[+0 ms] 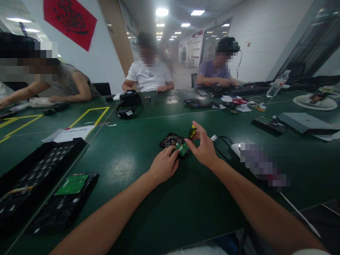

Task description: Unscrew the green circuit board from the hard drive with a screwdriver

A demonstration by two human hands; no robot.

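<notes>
A hard drive (170, 139) with a black casing and a green circuit board (182, 148) lies on the green table in front of me. My left hand (165, 163) grips its near side, the fingers curled over the edge of the board. In my right hand (203, 147) is a screwdriver (191, 132) with a yellow and black handle. The handle stands roughly upright between thumb and fingers, above the right side of the drive. I cannot make out the screwdriver's tip against the board.
Left of me lie another black drive unit with a green board (71, 185) and a long black tray (39, 170). On the right are a phone (261, 164) with a white cable, a circuit unit (269, 124) and a grey metal box (308, 123). Several people sit across the table.
</notes>
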